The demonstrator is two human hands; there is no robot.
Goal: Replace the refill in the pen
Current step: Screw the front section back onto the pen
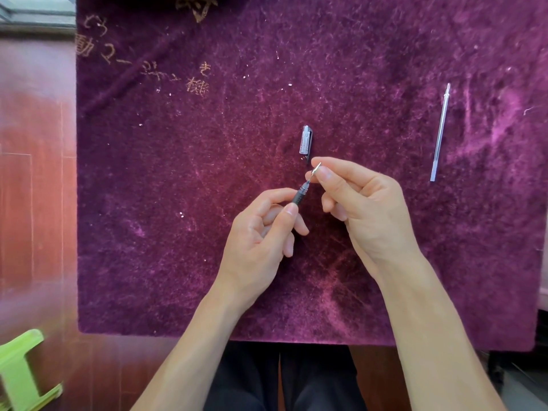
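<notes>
**Inspector:** Nearest the camera, two bare forearms reach forward over dark trousers. The left hand [267, 229] is closed around the pen [300, 198], thumb and forefinger pinching its dark grip section; the rest of the barrel is hidden inside the fist. The pen points up and to the right.

**Clerk:** And the right hand?

**Inspector:** The right hand [360, 203] pinches the pen's nose cone [315, 170] between thumb and forefinger, just beyond the grip; the remaining fingers are curled. A thin refill tip [308, 183] shows in the short gap between the grip and the pinched piece. Whether the cone is off the pen or merely loosened, I cannot tell.

**Clerk:** Other parts?

**Inspector:** The pen cap [306, 141], clear with a dark clip, lies on the purple cloth [184, 173] just above the right hand's fingertips, not touching them. A clear refill [440, 133] lies well apart to the right, nearly upright in the view, tip pointing away from the person, out of reach of either grasp.

**Clerk:** Surroundings?

**Inspector:** The cloth covers the counter and carries gold lettering at its far left. A wooden floor [35, 173] shows to the left, with a green plastic object [20, 372] at the lower corner.
</notes>
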